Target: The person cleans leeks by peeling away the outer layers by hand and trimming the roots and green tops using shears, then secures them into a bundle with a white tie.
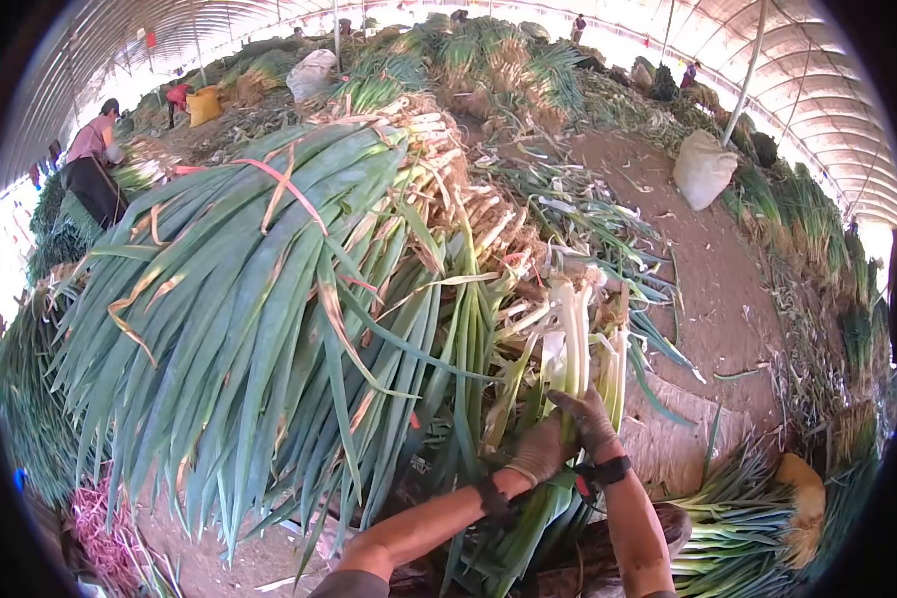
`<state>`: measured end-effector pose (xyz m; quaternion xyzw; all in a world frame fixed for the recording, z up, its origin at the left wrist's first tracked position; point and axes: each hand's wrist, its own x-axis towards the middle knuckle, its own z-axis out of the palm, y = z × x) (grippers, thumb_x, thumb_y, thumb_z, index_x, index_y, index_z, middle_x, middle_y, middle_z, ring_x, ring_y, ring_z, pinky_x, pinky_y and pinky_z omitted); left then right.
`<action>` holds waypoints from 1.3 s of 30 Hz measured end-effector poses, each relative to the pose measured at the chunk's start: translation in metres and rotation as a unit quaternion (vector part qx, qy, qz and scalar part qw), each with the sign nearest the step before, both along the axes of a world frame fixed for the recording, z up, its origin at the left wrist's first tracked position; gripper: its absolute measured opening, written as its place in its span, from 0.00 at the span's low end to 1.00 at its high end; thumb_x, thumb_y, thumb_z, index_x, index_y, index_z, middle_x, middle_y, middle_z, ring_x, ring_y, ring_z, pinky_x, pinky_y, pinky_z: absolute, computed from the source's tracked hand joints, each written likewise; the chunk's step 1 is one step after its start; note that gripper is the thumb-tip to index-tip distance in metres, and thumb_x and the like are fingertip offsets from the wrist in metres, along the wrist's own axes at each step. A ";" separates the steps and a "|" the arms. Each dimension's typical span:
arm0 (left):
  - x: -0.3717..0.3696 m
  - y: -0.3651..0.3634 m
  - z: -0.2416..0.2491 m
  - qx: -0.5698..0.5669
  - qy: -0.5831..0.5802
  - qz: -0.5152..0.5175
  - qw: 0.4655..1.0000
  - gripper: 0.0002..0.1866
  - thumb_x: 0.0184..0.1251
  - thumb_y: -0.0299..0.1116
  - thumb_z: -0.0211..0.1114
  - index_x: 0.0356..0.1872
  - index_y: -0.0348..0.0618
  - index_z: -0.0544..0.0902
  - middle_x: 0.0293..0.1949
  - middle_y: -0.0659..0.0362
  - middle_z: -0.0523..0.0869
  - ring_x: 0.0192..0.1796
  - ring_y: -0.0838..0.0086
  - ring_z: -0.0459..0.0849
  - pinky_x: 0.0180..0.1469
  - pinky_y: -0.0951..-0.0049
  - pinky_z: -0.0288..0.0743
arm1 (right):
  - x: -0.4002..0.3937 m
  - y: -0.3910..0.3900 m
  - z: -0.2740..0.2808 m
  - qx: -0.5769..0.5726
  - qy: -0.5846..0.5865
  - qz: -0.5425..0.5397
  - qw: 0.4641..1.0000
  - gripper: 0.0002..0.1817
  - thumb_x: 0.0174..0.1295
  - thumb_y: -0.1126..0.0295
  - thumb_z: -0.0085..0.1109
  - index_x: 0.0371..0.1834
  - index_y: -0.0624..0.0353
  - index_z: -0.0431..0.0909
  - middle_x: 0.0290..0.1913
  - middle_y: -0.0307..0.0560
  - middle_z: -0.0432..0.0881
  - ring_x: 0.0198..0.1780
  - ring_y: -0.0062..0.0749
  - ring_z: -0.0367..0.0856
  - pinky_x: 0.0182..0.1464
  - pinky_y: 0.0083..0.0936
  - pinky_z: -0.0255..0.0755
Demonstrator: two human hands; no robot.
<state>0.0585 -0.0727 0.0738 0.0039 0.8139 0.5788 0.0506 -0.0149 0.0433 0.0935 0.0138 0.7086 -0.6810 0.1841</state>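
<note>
My left hand [542,450], in a thin glove, is closed around several large green onions [568,329]. Just above it, my gloved right hand [590,423] is closed on the same onions at the stems. Their white stems and roots point away from me, and the green leaves hang down between my forearms. Some leaves there are hidden by my arms. Left of my hands lies a big heap of green onions [239,279], leaves toward me and roots at the far right end. A red band [284,189] crosses part of it.
Loose trimmed leaves [593,224] litter the ground past the heap. A white sack [705,169] stands at right. More green onions [738,518] lie at lower right, pink strips [115,533] at lower left. Another person [92,164] stands at far left near a yellow sack [204,106].
</note>
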 end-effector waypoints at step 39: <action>-0.138 -0.115 0.247 0.319 0.194 -0.054 0.926 0.26 0.73 0.39 0.66 0.68 0.39 0.73 0.56 0.58 0.83 0.55 0.70 0.83 0.58 0.67 0.79 | 0.126 0.045 0.222 0.259 0.272 0.115 0.920 0.54 0.45 0.75 0.74 0.79 0.65 0.56 0.67 0.58 0.75 0.68 0.45 0.74 0.71 0.36 0.68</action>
